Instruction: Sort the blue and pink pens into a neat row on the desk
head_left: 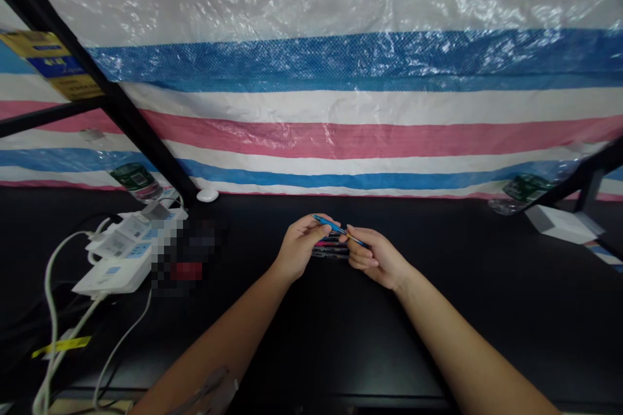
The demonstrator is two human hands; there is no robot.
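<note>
Both forearms rise from the bottom edge and converge at the middle of the frame, with the wrists bent slightly inward and the hands close together. The left hand (302, 246) is curled, its thumb and fingers closed on the upper end of a slim blue pen (338, 230). The right hand (377, 258) comes in from the other side, its fingers closed around the pen's lower end, so both hands grip the same pen. The pen lies tilted across the gap between them, held just above a small row of pens (331, 248) with pink and dark bodies lying on the black tabletop (438, 318), directly under the hands. Left of the hands, at lower left, is a white power strip (117, 266) with white cables (51, 318) trailing toward the bottom edge. Beyond the table hangs a striped pink, white and blue tarpaulin (311, 123), crossed at upper left by a black metal frame (117, 100). A white box (562, 224) sits at the right.
</note>
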